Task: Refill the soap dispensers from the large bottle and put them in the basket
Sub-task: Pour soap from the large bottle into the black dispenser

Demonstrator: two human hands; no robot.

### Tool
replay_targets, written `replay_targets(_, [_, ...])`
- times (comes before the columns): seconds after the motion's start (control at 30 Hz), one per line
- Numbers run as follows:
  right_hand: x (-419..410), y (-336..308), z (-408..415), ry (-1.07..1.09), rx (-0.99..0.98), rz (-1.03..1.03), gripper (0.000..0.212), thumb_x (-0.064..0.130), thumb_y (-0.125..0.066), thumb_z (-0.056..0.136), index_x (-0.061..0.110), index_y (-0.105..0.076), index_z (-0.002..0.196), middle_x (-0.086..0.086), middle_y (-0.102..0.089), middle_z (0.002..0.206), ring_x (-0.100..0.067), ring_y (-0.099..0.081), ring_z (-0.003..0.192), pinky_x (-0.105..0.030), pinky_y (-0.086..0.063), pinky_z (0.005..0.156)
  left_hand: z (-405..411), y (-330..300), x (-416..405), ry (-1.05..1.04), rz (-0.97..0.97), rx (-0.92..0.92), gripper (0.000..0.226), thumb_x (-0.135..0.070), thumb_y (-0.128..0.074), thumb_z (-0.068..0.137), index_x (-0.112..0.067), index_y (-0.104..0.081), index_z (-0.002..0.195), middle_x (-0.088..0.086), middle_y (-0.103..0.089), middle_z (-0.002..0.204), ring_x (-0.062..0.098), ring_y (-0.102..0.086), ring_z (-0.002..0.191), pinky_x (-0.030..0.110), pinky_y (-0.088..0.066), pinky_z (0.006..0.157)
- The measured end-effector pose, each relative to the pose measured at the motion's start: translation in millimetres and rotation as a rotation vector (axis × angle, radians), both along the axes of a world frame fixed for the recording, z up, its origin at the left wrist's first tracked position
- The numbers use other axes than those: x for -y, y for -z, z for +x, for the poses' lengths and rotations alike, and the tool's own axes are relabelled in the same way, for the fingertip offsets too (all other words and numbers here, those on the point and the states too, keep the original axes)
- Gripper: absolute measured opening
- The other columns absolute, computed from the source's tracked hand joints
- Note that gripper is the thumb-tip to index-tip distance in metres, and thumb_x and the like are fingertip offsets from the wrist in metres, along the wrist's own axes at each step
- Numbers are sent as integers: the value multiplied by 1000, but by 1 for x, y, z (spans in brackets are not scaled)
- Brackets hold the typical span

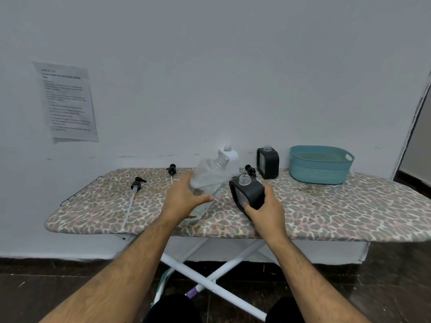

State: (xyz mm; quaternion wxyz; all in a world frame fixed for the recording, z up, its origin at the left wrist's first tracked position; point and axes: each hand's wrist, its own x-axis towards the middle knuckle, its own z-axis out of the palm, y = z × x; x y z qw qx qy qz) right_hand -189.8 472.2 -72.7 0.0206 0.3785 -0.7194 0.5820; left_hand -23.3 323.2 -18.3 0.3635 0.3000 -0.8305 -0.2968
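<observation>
At the centre of the frame, the left hand (pixel 184 198) wraps its fingers round the large clear bottle (pixel 208 180), tilted with its open neck toward the upper right. Just right of it, the right hand (pixel 265 209) grips a black dispenser (pixel 248 192), uncapped, over the ironing board (pixel 349 206). The teal basket (pixel 320 165) sits at right of centre, beside another black dispenser (pixel 268 163).
</observation>
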Motion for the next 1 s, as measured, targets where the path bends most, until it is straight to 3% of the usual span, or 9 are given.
replay_targets(0.07, [1,2,-3,21,-15,4,56,29,-78,82,27,-50,131,9,-67,108,-10,-64,96,-24,-54,79,-2,-2,2,-13,-39,35,73,-41,-89,64,-29,-55,127,-18,-63,105,4,-59,93,15,-44,70])
replay_targets(0.17, [0,5,-9,63,-47,22,54,29,-77,83,26,-50,130,7,-67,108,-12,-63,96,-31,-56,80,-10,-5,4,-31,-93,109,71,-45,-88,65,-27,-55,125,-18,-62,102,7,-59,90,26,-47,73])
replay_targets(0.33, [-4,7,-15,116,-72,28,52,29,-76,83,27,-51,128,11,-64,100,-12,-62,89,-31,-54,75,-17,-13,3,-53,-171,241,71,-48,-87,66,-25,-53,124,-18,-63,96,-9,-55,73,26,-49,68])
replay_targets(0.43, [-6,6,-17,132,-79,39,51,32,-76,83,27,-50,127,14,-60,95,-11,-60,84,-27,-50,71,-22,-16,-1,-91,-250,336,69,-51,-85,66,-26,-52,122,-9,-66,98,7,-64,72,35,-59,62])
replay_targets(0.53, [-4,6,-19,155,-102,67,51,33,-76,82,27,-50,126,13,-61,95,-12,-60,84,-29,-51,69,-26,-17,-4,-136,-324,412,69,-54,-83,68,-25,-53,122,-4,-66,102,14,-59,68,38,-59,59])
replay_targets(0.77, [-2,9,-18,179,-151,107,51,34,-76,80,29,-49,123,9,-66,96,-13,-62,80,-34,-54,67,-29,-17,-4,-142,-351,437,74,-54,-83,68,-26,-52,128,-2,-68,111,18,-61,81,36,-57,68])
replay_targets(1.0, [-2,10,-18,187,-184,131,51,36,-75,81,27,-49,123,8,-64,92,-13,-59,77,-29,-49,63,-28,-21,-5,-129,-370,469,77,-55,-81,69,-24,-50,132,-2,-67,118,20,-63,93,31,-49,71])
